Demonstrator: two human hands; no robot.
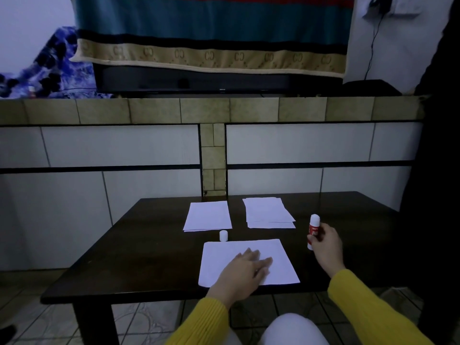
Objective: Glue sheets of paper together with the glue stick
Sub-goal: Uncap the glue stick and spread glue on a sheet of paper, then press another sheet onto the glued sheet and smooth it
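Note:
A white sheet of paper [281, 260] lies at the near edge of the dark table [139, 257]. My left hand [245, 268] rests flat on it with straight fingers. To the right of the sheet, my right hand [326, 245] grips a red and white glue stick [313, 226], held upright with its cap off. The small white cap [223, 235] stands just beyond the sheet's far left corner. Two more lots of paper lie farther back: a left stack [208, 216] and a right, slightly fanned stack [268, 213].
The table stands against a tiled wall unit [214, 145] with a ledge above. A television [219, 80] under a draped blanket sits on that ledge. A dark shape [438, 170] borders the right side. Tiled floor lies below the table.

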